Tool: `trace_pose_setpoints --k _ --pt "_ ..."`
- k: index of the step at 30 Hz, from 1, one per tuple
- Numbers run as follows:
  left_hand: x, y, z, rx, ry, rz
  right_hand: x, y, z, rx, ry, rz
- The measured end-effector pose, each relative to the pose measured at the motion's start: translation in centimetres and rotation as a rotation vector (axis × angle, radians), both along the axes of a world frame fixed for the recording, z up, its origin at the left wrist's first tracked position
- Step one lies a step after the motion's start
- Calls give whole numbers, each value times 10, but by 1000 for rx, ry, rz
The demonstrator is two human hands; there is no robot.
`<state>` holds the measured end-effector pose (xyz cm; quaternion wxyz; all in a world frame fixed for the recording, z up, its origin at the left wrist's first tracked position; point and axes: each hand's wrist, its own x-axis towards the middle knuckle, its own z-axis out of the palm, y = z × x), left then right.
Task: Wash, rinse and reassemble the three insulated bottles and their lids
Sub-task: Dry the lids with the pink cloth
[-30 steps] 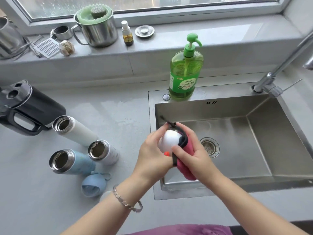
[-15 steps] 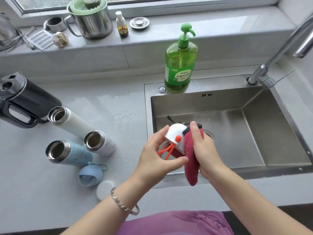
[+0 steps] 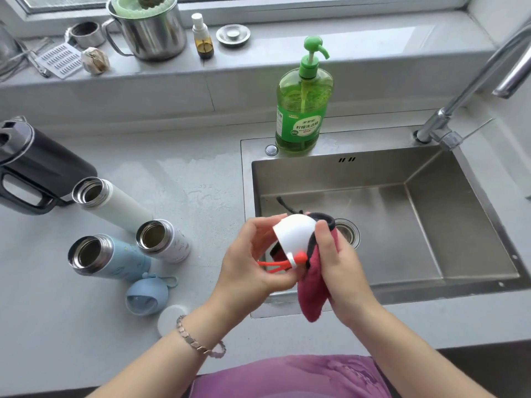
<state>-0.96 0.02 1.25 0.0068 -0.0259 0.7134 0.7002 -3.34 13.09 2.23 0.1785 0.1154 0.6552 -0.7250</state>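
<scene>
My left hand (image 3: 253, 259) grips a white bottle lid (image 3: 294, 235) with an orange strap (image 3: 275, 264) over the sink's front left corner. My right hand (image 3: 334, 259) holds a red cloth (image 3: 313, 291) with a black edge against the lid's right side. Three open bottles stand on the counter at left: a tall white one (image 3: 115, 202), a light blue one (image 3: 110, 258) and a short white one (image 3: 165, 241). A blue lid (image 3: 146, 295) and a white lid (image 3: 169, 317) lie in front of them.
The steel sink (image 3: 459, 225) has a drain (image 3: 349, 232) at its middle. A green soap pump bottle (image 3: 303, 110) stands behind it, the tap (image 3: 471, 90) at right. A black kettle (image 3: 37, 170) sits at far left. A steel mug (image 3: 149, 33) is on the sill.
The lid has turned in my left hand, its opening now facing left and the orange strap hanging below. The red cloth moved from round the lid to its right side.
</scene>
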Motion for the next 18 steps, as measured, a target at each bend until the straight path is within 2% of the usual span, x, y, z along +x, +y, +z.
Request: trace_pose_setpoints --k 4,6,7,10,13,16,18 --pt "1 -15 -12 -401 277 -198 -6 9 5 18 -70 214" --pt "1 -16 -13 -487 343 -245 -7 10 3 36 -54 241" --pt "1 -17 -11 -468 301 -260 -7 11 2 43 -38 238" --pt "4 -20 -6 -287 16 -318 -4 13 -1 68 31 184" --pt "7 -19 4 -53 -357 -175 0 15 -4 137 141 136" --pt "5 -16 11 243 -712 -134 6 14 -7 221 244 193" --pt "6 -14 11 362 -829 -182 9 15 -8 269 309 251"
